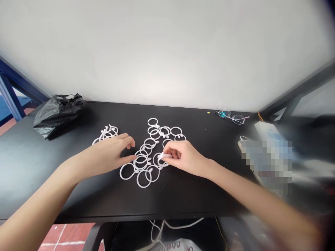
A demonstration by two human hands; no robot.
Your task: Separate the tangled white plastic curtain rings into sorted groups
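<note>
Many white curtain rings (144, 179), each with a small knob or eyelet on its edge, lie loosely overlapping in the middle of the black desk. My right hand (183, 155) pinches one white curtain ring (161, 158) between thumb and fingers at the right side of this spread. On the left, my left hand (110, 151) hovers with thumb and fingers apart and nothing between them. Its thumb tip comes close to the rings; whether it touches one I cannot tell. A smaller heap of the same rings (111, 130) lies behind my left hand, which partly hides it.
A crumpled black plastic bag (59, 113) rests at the desk's back left. Eyeglasses (231, 116) lie at the back right, near a white and blue box (270, 134) and a pixelated item. White cables (180, 226) hang below the front edge. A pale wall rises behind.
</note>
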